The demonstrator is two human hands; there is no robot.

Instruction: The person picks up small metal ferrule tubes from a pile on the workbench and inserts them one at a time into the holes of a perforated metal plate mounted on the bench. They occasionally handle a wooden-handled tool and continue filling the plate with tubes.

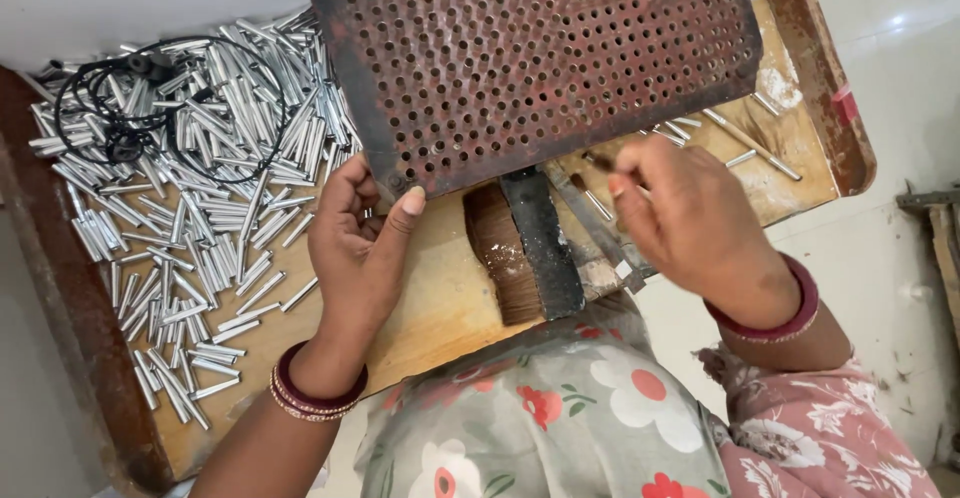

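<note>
**Perforated tray tilted up between two hands**

From the head camera, looking straight down: the rusty perforated metal tray stands tilted over the wooden desk, its lower edge running from the lower left up towards the right. The left hand is at the tray's lower left corner, fingers curled behind it and thumb pressed on the front, so it has a closed grip on that corner. The right hand sits just below the tray's lower edge, further right, fingers pinched together around what looks like a thin tube or brush handle; I cannot tell exactly what it is. The left hand is the one bearing the tray.

Left of the left hand, well within reach, lies a heap of short silver metal tubes, pointing every way, with a loop of black cable on top. A few loose tubes lie to the right, under the tray's edge.

Between the hands a flat brush with a dark bar across it lies on the desk. The tray's top is cut off, and it hides whatever lies beneath.
</note>
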